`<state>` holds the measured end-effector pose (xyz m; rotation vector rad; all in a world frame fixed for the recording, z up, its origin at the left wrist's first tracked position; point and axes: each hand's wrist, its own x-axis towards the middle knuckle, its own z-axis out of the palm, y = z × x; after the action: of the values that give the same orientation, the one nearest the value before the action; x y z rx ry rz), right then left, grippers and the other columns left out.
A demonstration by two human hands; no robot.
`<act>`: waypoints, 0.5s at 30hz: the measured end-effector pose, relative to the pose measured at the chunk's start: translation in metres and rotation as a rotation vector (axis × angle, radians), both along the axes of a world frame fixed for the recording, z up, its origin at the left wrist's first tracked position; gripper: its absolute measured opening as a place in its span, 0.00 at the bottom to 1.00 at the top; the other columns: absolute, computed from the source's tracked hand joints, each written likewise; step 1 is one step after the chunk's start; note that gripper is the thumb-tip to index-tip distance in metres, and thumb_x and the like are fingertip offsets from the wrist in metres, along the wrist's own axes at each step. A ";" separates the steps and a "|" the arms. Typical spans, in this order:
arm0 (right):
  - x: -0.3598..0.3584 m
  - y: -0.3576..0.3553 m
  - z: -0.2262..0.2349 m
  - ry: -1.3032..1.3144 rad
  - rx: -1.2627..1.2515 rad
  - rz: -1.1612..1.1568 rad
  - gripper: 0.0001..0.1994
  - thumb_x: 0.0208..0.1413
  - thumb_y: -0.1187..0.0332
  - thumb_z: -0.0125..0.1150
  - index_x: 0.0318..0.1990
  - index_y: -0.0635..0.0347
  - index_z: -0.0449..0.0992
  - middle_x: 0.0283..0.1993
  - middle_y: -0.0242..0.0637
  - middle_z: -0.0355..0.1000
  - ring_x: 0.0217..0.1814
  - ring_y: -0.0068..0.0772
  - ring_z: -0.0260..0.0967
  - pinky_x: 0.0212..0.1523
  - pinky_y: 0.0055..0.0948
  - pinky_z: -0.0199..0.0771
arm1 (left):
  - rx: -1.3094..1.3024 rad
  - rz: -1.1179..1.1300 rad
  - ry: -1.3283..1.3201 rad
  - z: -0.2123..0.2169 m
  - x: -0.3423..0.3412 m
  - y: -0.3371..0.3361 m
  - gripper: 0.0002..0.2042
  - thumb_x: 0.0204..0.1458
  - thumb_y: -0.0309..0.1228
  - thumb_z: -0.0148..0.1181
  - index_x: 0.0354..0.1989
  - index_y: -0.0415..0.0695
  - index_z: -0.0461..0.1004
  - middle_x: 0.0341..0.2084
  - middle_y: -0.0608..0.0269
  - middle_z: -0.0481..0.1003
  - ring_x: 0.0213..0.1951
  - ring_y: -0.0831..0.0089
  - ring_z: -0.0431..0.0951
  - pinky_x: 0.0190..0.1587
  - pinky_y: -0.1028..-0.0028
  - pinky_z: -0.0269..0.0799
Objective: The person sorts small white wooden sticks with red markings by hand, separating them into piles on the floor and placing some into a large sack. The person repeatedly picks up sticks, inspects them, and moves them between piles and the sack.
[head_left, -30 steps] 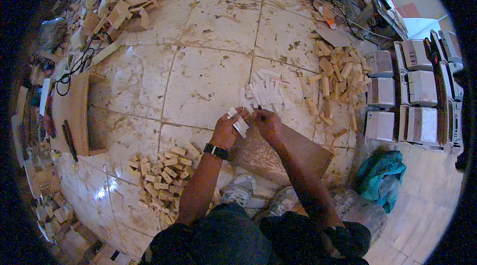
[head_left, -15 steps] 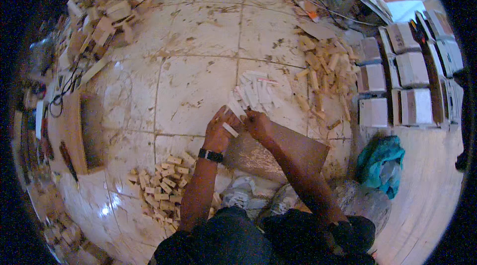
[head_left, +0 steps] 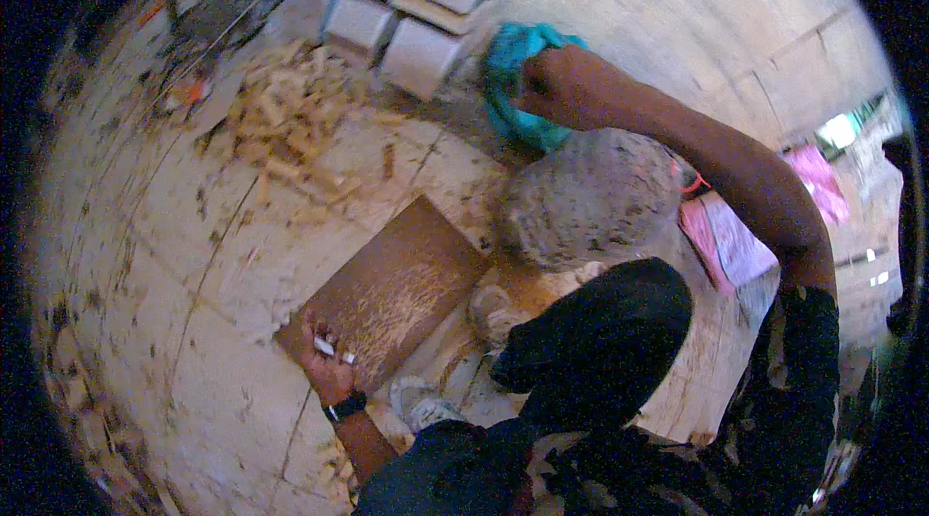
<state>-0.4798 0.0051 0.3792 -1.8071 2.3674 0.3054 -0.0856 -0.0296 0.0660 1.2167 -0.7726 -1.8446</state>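
Note:
My left hand (head_left: 329, 371), with a dark watch on its wrist, is closed around a short white strip (head_left: 323, 346). A second white end (head_left: 348, 358) shows by its fingers. It is over the near left corner of a brown board (head_left: 426, 255) strewn with pale shavings. Stretched far out to the right, my right hand (head_left: 556, 86) is at a teal plastic bag (head_left: 527, 42). Its fingers are bent down into the bag's folds and mostly hidden, so I cannot tell what they hold.
A rough grey rounded block (head_left: 590, 197) stands between the board and my right arm. Loose wooden pieces (head_left: 290, 115) lie heaped beyond the board. Stacked pale boxes (head_left: 421, 57) stand behind the bag. Pink and lilac cloth (head_left: 726, 240) lies under my right forearm.
The view has swung to the right. My right hand has left the white strips beside my left hand and reached the teal bag. My left hand keeps its white strip, now over the board.

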 end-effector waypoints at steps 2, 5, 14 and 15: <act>-0.025 0.047 0.024 0.063 0.195 -0.127 0.15 0.48 0.60 0.55 0.25 0.67 0.72 0.25 0.53 0.70 0.29 0.53 0.70 0.29 0.45 0.68 | 0.038 -0.097 -0.049 0.007 -0.005 -0.007 0.14 0.55 0.34 0.48 0.49 0.46 0.67 0.43 0.63 0.67 0.38 0.72 0.69 0.28 0.80 0.70; -0.052 0.132 0.024 0.039 0.482 -0.209 0.17 0.45 0.58 0.57 0.28 0.68 0.73 0.26 0.54 0.70 0.31 0.54 0.70 0.32 0.45 0.69 | -0.381 -0.243 -0.208 0.009 -0.013 0.006 0.19 0.54 0.35 0.50 0.54 0.46 0.66 0.38 0.64 0.67 0.32 0.79 0.65 0.28 0.81 0.65; -0.123 0.190 -0.183 -0.158 0.453 -0.034 0.18 0.43 0.58 0.59 0.36 0.65 0.73 0.33 0.52 0.71 0.36 0.53 0.70 0.39 0.44 0.69 | 0.134 -0.403 -0.165 0.026 -0.019 0.011 0.24 0.50 0.35 0.54 0.57 0.44 0.63 0.40 0.62 0.67 0.30 0.78 0.65 0.25 0.83 0.61; -0.126 0.187 -0.198 -0.175 0.466 -0.027 0.18 0.43 0.58 0.59 0.36 0.64 0.73 0.33 0.52 0.71 0.36 0.53 0.70 0.39 0.44 0.69 | 0.080 -0.458 -0.219 0.032 -0.017 0.013 0.24 0.49 0.33 0.54 0.57 0.43 0.62 0.43 0.61 0.66 0.34 0.76 0.65 0.28 0.81 0.63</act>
<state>-0.6059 0.1926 0.1812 -1.5141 1.9909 0.6094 -0.1026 -0.0169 0.0977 1.3936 -1.1876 -2.1434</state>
